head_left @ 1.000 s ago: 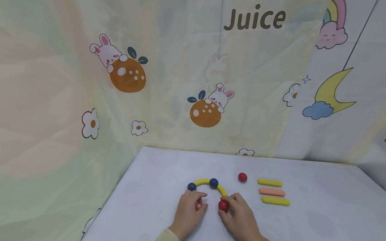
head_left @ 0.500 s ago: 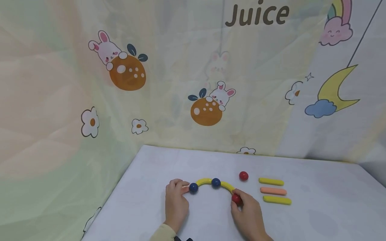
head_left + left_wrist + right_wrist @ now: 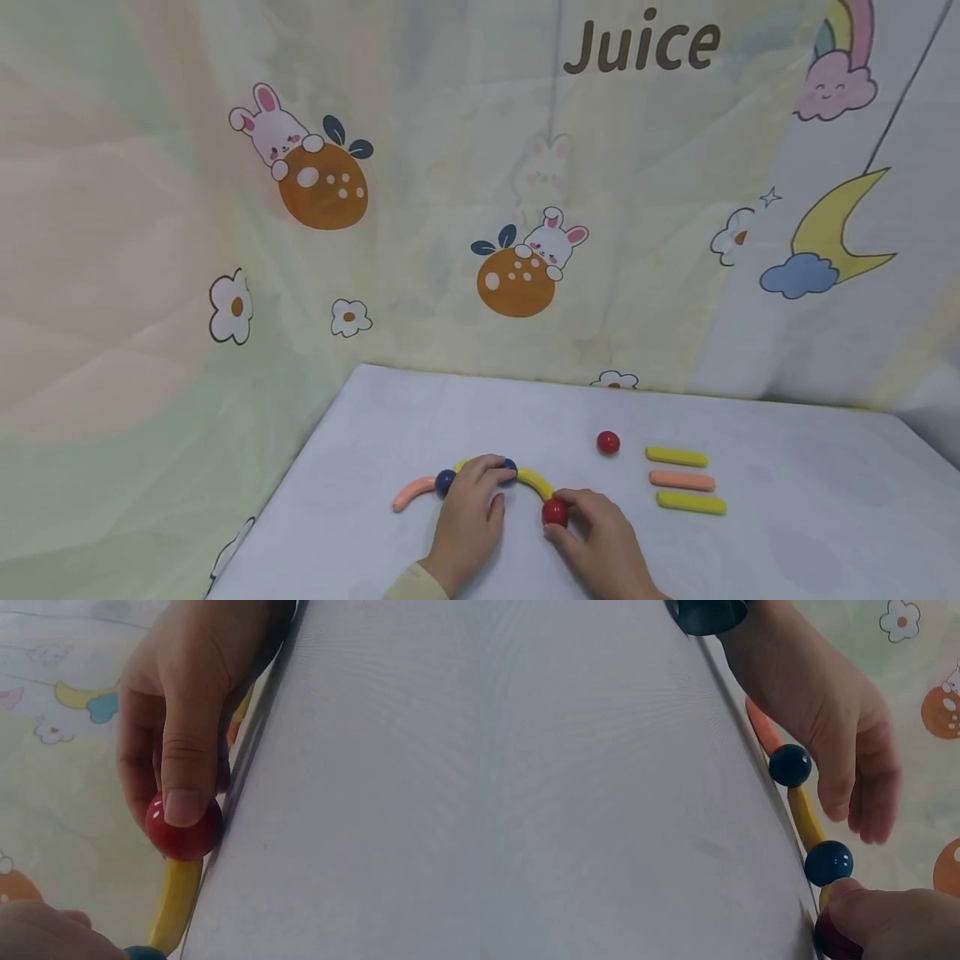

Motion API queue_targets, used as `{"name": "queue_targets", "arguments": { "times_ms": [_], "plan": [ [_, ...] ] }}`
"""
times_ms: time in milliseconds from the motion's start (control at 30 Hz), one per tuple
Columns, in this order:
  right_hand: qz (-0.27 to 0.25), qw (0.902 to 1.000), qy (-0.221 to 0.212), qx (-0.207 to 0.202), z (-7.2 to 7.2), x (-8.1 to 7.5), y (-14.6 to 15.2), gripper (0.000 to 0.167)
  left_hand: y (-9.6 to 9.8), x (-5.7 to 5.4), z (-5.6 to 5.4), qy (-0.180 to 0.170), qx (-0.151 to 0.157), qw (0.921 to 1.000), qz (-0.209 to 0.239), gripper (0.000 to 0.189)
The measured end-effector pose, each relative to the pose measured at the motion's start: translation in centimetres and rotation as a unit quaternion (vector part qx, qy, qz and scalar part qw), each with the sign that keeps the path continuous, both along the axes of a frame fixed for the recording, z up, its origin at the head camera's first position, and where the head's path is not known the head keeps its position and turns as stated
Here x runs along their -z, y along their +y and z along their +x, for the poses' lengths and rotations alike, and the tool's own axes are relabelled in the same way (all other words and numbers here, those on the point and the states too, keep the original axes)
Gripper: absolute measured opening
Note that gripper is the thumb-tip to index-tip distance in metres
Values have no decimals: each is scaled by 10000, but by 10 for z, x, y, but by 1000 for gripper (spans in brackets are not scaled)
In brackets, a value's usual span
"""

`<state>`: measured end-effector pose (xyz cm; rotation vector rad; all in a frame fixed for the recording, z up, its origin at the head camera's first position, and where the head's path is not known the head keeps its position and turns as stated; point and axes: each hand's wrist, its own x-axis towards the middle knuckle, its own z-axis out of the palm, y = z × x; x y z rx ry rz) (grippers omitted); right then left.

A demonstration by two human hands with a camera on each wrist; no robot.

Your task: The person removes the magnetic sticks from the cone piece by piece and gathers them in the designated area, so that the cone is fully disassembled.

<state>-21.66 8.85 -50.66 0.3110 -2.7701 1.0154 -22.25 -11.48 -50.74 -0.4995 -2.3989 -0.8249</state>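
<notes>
Chain, head view: arched on the worktop; left to right I read bent coral rod, left blue ball, left yellow rod mostly hidden, right blue ball, right yellow rod, and at the near right end the held red ball.
Left hand, head view: lies across the chain's middle, fingertips over the right blue ball.
Right hand, head view: pinches the held red ball between thumb and fingers.
Loose pieces, head view: spare red ball beyond the chain's right end; farther right, the far yellow rod, straight coral rod and near yellow rod lie in a row.
Change, head view: half a second ago the left hand was at the bent coral rod; it has let go and moved right, and the chain has shifted left. I judge that the left end now stays together unaided, freeing that hand for the middle.
Red ball grip, left wrist view: I see the thumb laid on the ball, the right yellow rod meeting it.
Left fingers, right wrist view: relaxed, fairly straight, gripping nothing; whether they touch the chain, I can't tell.
</notes>
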Motion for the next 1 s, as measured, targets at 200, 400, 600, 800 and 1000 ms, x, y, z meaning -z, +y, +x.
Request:
{"name": "queue_targets", "arguments": {
  "times_ms": [200, 400, 600, 800, 1000],
  "plan": [
    [-64, 9965, 176, -811, 3, 0, 2, 41, 1, -2, 2, -235, 24, 9992, -323, 36],
    [-315, 9878, -152, -1518, 4, -1, 3, 39, 1, 0, 0, -202, -186, 9990, -358, 28],
    [-499, 9863, -162, -1562, 4, 1, 3, 37, 0, 1, -2, -417, -370, 9977, -380, 27],
    [-823, 9954, 209, -443, -5, 0, 1, 37, 0, -2, -1, -868, -540, 9948, -41, 33],
    [-813, 9956, 53, 462, -34, -5, 8, 43, 2, 1, -1, -885, -512, 9948, -8, 36]
  ]
}}
